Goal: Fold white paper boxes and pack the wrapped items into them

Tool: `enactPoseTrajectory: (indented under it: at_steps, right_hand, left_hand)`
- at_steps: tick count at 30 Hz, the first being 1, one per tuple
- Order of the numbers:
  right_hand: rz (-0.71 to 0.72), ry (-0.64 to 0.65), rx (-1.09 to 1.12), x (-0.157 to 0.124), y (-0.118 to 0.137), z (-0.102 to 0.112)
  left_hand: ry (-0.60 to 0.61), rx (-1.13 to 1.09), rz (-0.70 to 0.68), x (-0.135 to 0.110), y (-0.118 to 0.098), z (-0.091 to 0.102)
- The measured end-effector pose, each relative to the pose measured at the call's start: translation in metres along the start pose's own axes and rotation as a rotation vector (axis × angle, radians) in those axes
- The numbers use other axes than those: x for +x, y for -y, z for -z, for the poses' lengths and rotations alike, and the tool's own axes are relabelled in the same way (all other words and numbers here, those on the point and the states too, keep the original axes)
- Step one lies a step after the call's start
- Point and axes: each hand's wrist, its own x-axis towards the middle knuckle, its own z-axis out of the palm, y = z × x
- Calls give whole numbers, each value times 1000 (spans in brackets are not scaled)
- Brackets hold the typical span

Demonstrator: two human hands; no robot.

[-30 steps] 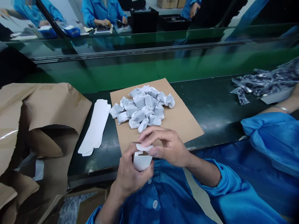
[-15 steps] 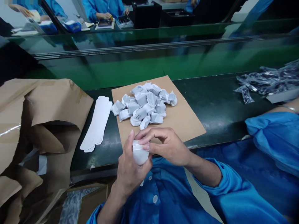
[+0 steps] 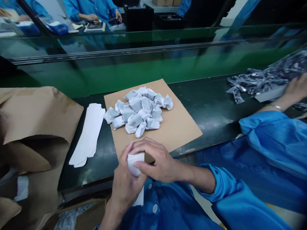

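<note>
The white box [image 3: 131,162] has been folded down on top since a second ago; it is gripped by the left hand [image 3: 125,184] and the right hand [image 3: 160,161].

The desk [image 3: 206,99] is dark green, with a smooth top which shines a little, and its near edge passes behind the two hands. Directly beyond the left hand [image 3: 126,180] and the right hand [image 3: 159,161], a flat brown cardboard sheet [image 3: 177,127] lies at an angle on the desk. This sheet carries a loose heap of white wrapped packets [image 3: 139,111], ahead of the hands. To the left of the left hand and farther away, some long white card strips [image 3: 87,134] lie overlapped, just beside the sheet. Well to the right of the right hand, many shiny plastic bags [image 3: 257,81] lie piled together.
</note>
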Motion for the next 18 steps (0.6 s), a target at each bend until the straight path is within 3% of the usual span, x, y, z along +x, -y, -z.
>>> enactPoseTrajectory:
  at_steps: [3,6,9,13,16,18]
  right_hand:
    - [-13,-27,-102,-6,-6,-14]
    - [-7,61,-203,-6,-12,-17]
    - [-75,170,-196,-5,-20,4]
    - [-253,29,-598,-8,-42,41]
    - [-304,99,-881,-11,-67,46]
    - [-323,105,-930,-11,-80,42]
  left_hand:
    - [33,-36,32,-1,0,-1]
    - [53,-113,158,-3,2,-4]
    - [-167,-193,361,3,16,-5]
    - [-519,-595,614,23,54,-5]
    - [-576,-694,673,28,73,-5]
    - [-530,-506,623,22,74,-1]
